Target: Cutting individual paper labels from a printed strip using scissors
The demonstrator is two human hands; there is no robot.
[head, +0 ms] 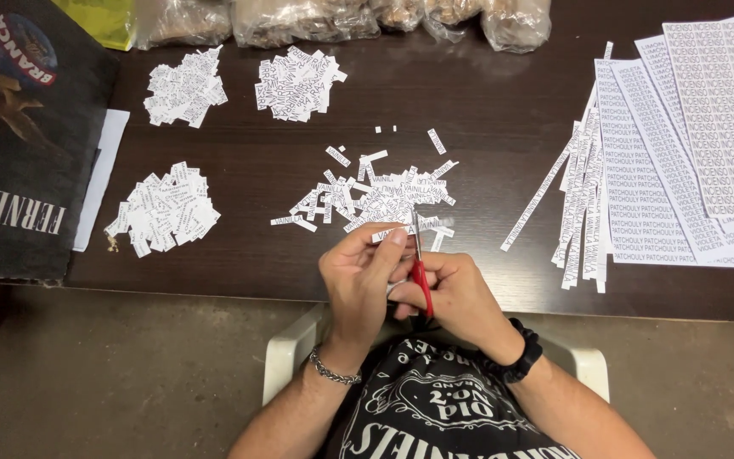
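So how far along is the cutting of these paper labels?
Done: three tidy heaps of small cut labels lie on the dark table. In hand: the right hand works red-handled scissors on a strip pinched by the left hand, above a looser pile. Left: long strips and whole printed sheets wait at the right, so much remains.

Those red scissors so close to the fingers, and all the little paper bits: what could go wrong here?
The left hand pinches a paper strip right beside the blades of the red-handled scissors worked by the right hand, so a fingertip might get nicked. The fresh pile of cut labels lies loose near the table edge; a sleeve or draught could scatter it.
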